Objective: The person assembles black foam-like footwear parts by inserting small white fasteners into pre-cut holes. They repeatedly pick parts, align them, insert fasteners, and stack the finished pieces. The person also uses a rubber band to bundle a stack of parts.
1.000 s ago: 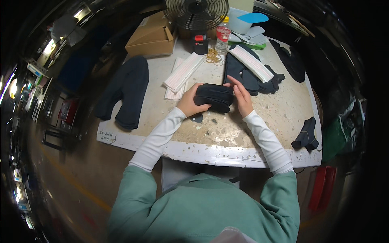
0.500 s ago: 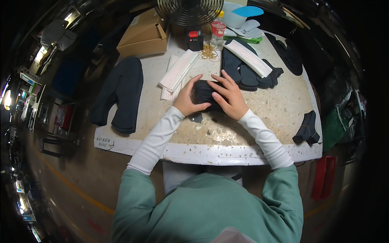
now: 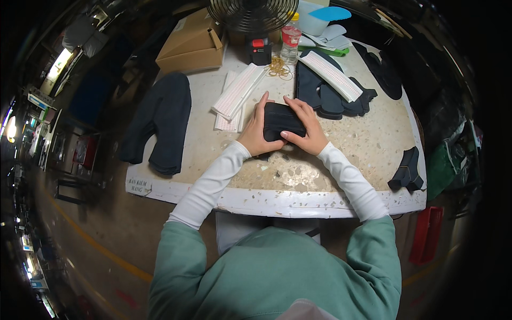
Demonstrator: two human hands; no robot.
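Between my two hands is a small stack of black fabric pieces (image 3: 278, 118), held above the middle of the worn table. My left hand (image 3: 257, 130) grips its left side, fingers along the edge and thumb at the near corner. On the opposite side my right hand (image 3: 310, 130) clasps it, with the thumb lying over the near top edge. A dark scrap, mostly hidden, lies on the table under my left thumb. White paper strips with reddish print (image 3: 240, 92) rest just beyond my left hand. Beyond my right hand are dark cut pieces (image 3: 326, 106) with another printed strip (image 3: 333, 77) on top.
A tall dark stack of cut pieces (image 3: 165, 120) stands at the table's left, and a small banded bundle (image 3: 408, 170) at the right edge. Along the back are a cardboard box (image 3: 192, 45), a fan (image 3: 253, 13), a bottle (image 3: 290, 40) and yellow rubber bands (image 3: 279, 68).
The black stack has tilted and squared up between my hands, so its flat top shows more. My right fingers have shifted from across its top to its right side.
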